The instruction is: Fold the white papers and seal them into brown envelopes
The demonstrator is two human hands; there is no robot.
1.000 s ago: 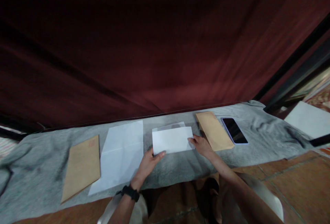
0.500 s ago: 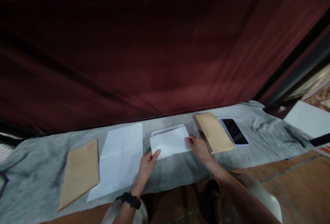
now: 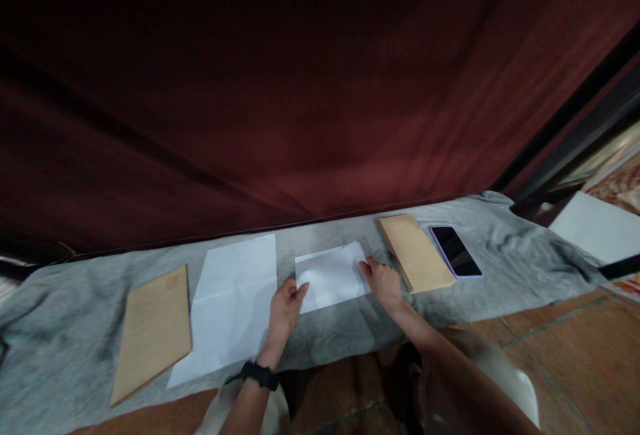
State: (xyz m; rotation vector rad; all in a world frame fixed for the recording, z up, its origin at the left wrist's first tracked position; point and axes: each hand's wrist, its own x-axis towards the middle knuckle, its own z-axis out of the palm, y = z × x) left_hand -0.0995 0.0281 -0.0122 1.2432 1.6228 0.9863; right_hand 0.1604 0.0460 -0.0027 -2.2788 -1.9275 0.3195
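Folded white paper [image 3: 331,280] lies before me on the grey cloth, its layers nearly lined up. My left hand [image 3: 286,307] is closed on the paper's left edge, thumb on top and fingers mostly hidden. At the opposite edge, my right hand [image 3: 384,283] pinches the paper, with its fingers curled. Left of my left hand is a larger white sheet [image 3: 235,301] with a crease across it. Several brown envelopes [image 3: 417,255] are stacked just beyond my right hand.
Another brown envelope [image 3: 153,335] lies at the far left, beside the creased sheet. A phone [image 3: 455,251] in a pale purple case rests right of the stack. The grey cloth [image 3: 520,255] is wrinkled at the right. A dark red curtain [image 3: 310,121] hangs behind.
The rear layer of the folded paper, which stuck out behind the front one, now lines up with it. Both hands remain at the paper's edges.
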